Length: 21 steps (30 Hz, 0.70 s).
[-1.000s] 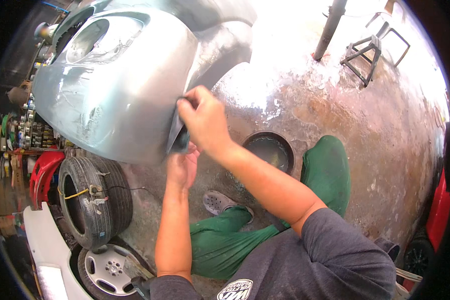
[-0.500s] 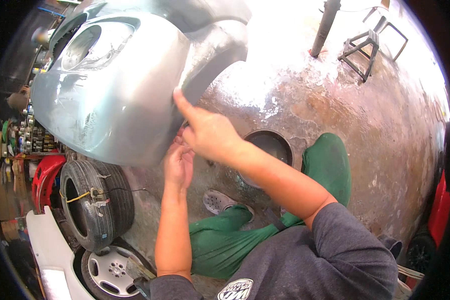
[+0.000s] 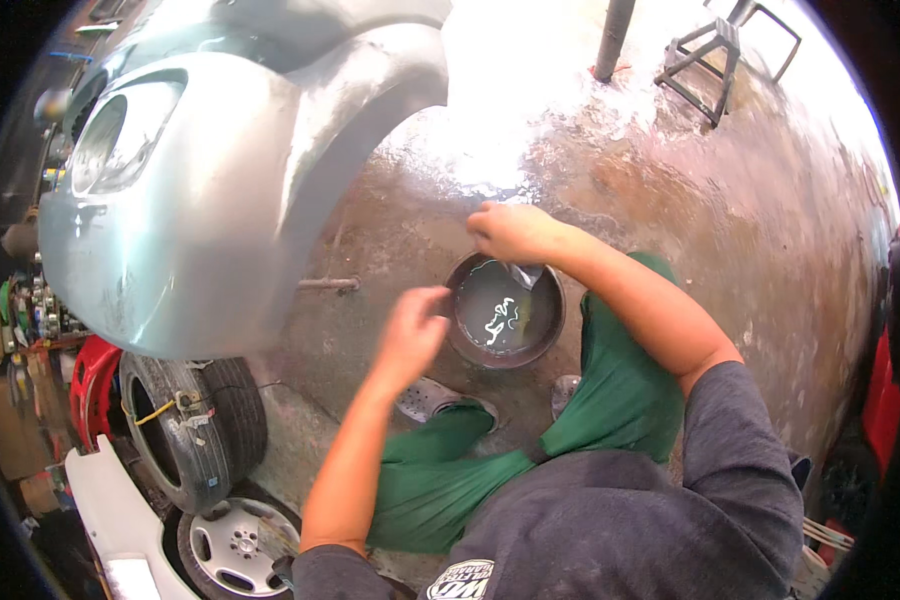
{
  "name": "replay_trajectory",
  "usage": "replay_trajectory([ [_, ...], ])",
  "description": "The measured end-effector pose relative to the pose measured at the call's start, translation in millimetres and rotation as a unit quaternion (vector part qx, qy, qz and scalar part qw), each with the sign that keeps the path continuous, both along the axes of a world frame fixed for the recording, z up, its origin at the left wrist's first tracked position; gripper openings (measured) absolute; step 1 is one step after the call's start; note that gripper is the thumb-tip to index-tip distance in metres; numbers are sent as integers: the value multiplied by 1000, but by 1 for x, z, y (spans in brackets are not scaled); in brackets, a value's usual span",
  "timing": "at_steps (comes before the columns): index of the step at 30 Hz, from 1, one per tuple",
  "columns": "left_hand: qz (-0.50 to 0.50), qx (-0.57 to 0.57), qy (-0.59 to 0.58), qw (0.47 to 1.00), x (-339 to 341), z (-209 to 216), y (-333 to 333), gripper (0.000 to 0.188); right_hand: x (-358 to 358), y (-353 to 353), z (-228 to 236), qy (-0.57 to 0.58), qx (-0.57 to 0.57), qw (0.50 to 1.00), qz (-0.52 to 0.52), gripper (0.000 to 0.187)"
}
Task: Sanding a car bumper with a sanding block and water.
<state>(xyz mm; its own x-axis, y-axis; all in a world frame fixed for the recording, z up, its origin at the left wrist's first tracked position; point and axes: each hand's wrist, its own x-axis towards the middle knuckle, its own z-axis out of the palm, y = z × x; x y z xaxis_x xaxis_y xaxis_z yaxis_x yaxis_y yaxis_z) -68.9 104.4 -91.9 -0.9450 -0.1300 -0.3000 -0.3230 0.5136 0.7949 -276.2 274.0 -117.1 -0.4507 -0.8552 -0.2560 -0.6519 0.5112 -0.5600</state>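
Note:
A round dark tub of water (image 3: 505, 310) sits on the floor in front of my feet. Over its far rim is my right hand (image 3: 518, 233), its fingers curled closed. A small greyish piece (image 3: 526, 275) hangs below that hand; its kind does not show. Beside the tub's left rim, my left hand (image 3: 410, 335) is slightly blurred, with thumb and forefinger apart and nothing visible between them. The silvery car front panel (image 3: 190, 240), with its oval headlight opening, stands to the left, apart from both hands.
Stacked tyres (image 3: 195, 430) and a wheel with a silver rim (image 3: 245, 545) lie at the lower left, beside a white panel (image 3: 120, 510). A dark post (image 3: 613, 40) and a metal stand (image 3: 705, 60) rise at the far right. The concrete floor (image 3: 750, 230) looks wet.
Both hands have left the car panel's edge. My right hand has moved right to the tub and my left hand toward its left rim. The panel now appears farther left.

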Motion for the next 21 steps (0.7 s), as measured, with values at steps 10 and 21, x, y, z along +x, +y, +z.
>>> replay_trajectory([
  [10,-255,-250,-307,882,-53,-211,113,34,-64,27,-69,-164,-389,861,-285,35],
  [21,-355,-356,223,835,-142,-130,73,23,-52,0,-9,-276,-404,739,-462,29],
])
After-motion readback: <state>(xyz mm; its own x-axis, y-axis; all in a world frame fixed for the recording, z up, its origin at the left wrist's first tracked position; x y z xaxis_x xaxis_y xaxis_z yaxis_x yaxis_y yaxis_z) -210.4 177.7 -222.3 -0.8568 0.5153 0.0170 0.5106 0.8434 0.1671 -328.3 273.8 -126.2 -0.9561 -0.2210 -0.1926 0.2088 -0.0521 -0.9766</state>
